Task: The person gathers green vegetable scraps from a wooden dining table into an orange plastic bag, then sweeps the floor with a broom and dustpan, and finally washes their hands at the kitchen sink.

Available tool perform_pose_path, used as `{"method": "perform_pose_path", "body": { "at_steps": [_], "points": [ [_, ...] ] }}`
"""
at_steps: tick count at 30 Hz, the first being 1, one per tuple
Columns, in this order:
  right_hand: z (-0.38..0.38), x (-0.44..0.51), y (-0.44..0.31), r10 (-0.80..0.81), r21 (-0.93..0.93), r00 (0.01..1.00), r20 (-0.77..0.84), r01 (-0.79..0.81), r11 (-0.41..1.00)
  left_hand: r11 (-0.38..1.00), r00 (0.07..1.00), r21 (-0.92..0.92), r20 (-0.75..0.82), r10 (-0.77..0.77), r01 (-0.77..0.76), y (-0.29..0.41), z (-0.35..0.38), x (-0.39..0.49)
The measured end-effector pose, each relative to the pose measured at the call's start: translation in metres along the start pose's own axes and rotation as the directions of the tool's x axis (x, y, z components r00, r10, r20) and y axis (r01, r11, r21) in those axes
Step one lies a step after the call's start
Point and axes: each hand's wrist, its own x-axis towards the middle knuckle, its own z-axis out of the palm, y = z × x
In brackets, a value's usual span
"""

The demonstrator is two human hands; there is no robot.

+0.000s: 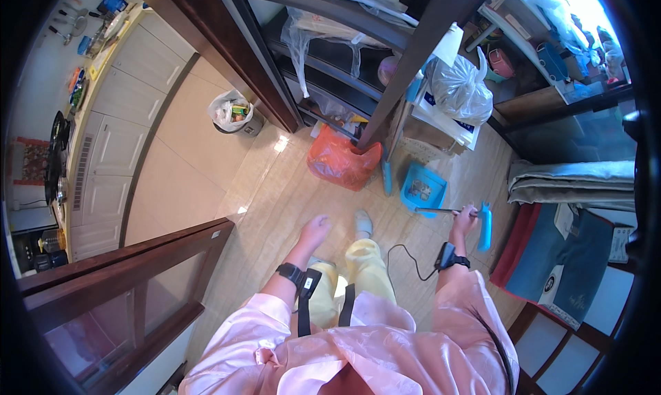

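Note:
My right hand point(466, 217) is closed round the thin metal handle of a blue plastic dustpan point(424, 184). Its blue grip end point(484, 226) sticks out on the far side of the hand. Grey debris point(419, 189) lies in the pan, which hangs over or rests on the tiled floor; I cannot tell which. My left hand point(315, 230) is in front of my legs, nothing visible in it, its fingers partly curled. Beyond it lies a red plastic bag point(342, 158), and a blue-ended handle point(387, 178) stands beside the bag.
A lined waste bin point(233, 117) stands by the kitchen doorway. Dark shelving point(330, 43) holds plastic-wrapped things. A tied grey bag point(459, 87) sits on cardboard boxes. To the left is a framed sliding door point(170, 271); to the right, a cloth-covered piece of furniture point(573, 260). A dark cable point(408, 250) crosses near my leg.

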Motion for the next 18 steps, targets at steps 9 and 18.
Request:
{"method": "perform_pose_path", "body": {
  "at_steps": [9,18],
  "points": [
    [0.026,-0.209,-0.11,-0.039,0.057,0.636,0.771,-0.008,0.998,0.805,0.778,-0.472,0.628,0.023,0.358,0.203,-0.074,-0.106],
    [0.074,-0.352,-0.093,0.087,-0.036,-0.226,0.97,0.219,0.975,0.595,0.899,-0.71,0.436,-0.048,0.376,0.164,-0.134,-0.155]
  ]
}}
